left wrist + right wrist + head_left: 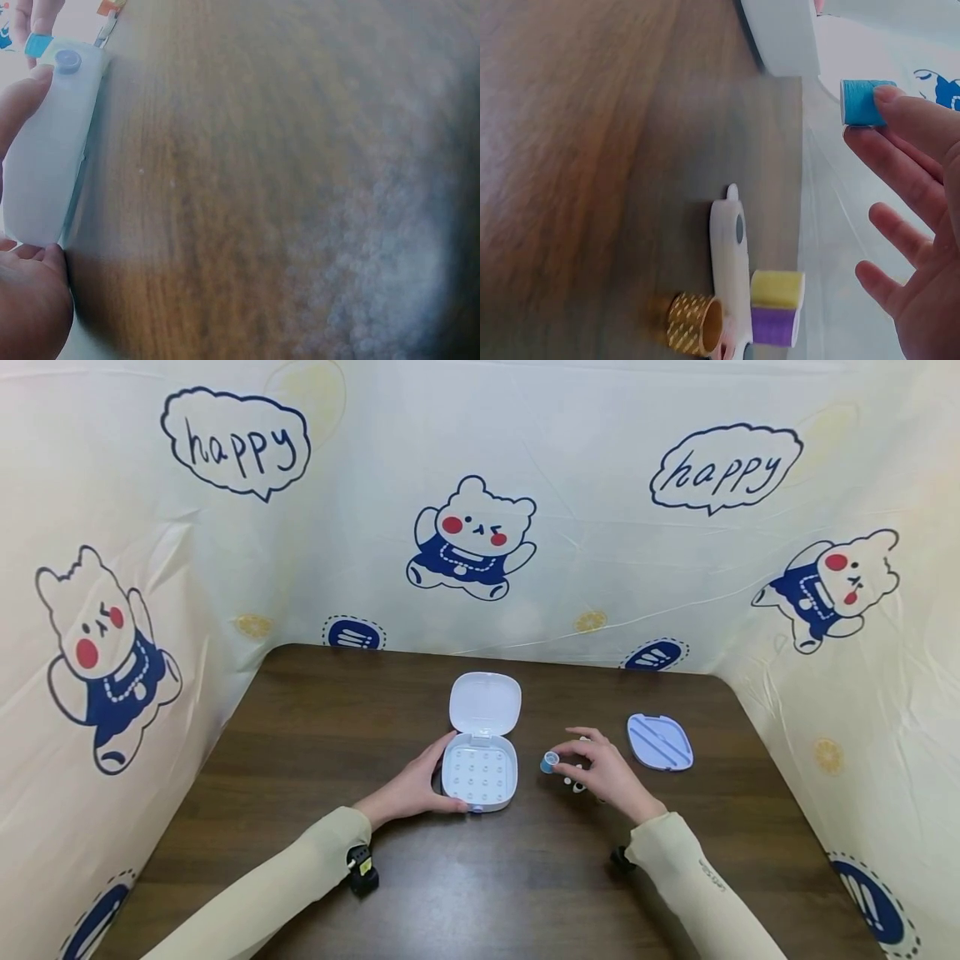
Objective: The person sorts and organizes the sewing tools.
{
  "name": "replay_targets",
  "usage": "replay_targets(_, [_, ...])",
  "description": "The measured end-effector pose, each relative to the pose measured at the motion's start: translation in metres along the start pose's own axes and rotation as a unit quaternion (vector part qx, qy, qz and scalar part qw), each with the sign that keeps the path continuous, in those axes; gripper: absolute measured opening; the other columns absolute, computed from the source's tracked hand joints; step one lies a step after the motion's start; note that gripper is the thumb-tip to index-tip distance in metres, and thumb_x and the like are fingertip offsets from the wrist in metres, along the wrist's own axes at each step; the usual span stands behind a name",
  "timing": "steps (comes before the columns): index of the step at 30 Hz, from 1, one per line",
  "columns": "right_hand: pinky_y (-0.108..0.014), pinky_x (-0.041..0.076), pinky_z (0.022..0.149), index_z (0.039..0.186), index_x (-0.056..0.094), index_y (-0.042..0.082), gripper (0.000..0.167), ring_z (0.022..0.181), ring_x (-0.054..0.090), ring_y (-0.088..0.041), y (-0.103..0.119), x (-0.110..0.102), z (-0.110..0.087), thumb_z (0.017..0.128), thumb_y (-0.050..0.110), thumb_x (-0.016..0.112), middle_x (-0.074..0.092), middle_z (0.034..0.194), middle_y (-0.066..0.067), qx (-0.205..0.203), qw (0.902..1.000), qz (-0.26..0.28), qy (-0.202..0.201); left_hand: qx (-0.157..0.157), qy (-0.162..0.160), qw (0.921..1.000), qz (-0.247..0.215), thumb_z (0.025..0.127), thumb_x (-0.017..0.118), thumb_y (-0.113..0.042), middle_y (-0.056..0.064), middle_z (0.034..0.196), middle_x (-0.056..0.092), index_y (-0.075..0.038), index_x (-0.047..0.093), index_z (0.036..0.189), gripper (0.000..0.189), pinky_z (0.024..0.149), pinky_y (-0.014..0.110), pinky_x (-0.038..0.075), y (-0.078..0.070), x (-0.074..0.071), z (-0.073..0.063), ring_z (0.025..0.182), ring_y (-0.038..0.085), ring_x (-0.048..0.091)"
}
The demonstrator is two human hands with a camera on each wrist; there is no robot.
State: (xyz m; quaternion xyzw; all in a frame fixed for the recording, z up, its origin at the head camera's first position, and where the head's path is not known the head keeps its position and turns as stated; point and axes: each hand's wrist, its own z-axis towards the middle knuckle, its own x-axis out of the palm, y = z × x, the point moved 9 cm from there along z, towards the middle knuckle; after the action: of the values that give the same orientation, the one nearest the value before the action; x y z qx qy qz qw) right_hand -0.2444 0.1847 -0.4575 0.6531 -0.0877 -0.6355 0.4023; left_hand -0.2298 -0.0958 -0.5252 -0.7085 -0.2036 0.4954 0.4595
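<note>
Lower right, the right hand (606, 774) pinches a cylindrical blue thread spool (550, 762); slackening could drop it. The left hand (417, 782) clamps a rounded white plastic box (480, 768).

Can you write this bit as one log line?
left hand: holds white box, lid open; right hand: pinches blue spool, outside box; lilac tray: on table
</note>
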Motion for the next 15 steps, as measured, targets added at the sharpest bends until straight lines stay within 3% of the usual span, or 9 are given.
replay_targets(10, [-0.065, 0.045, 0.105, 0.114, 0.080, 0.017, 0.024, 0.136, 0.051, -0.040, 0.011, 0.008, 0.013, 0.091, 0.023, 0.083, 0.058, 0.143, -0.021, 0.003, 0.9999, -0.008, 0.012, -0.002, 0.000, 1.0000, 0.002, 0.073, 0.095, -0.047, 0.014, 0.169, 0.026, -0.015, 0.018, 0.167, 0.126, 0.122, 0.058, 0.027, 0.001, 0.000, 0.000, 0.154, 0.033, 0.028])
replay_targets(15, [-0.069, 0.039, 0.107, 0.115, 0.080, 0.018, 0.024, 0.137, 0.050, -0.038, 0.017, 0.013, 0.020, 0.092, 0.023, 0.082, 0.058, 0.144, -0.020, 0.008, 0.9997, 0.002, 0.024, -0.004, -0.001, 1.0000, 0.001, 0.073, 0.095, -0.047, 0.015, 0.169, 0.027, -0.015, 0.018, 0.167, 0.125, 0.121, 0.059, 0.028, 0.002, 0.000, 0.000, 0.154, 0.034, 0.029])
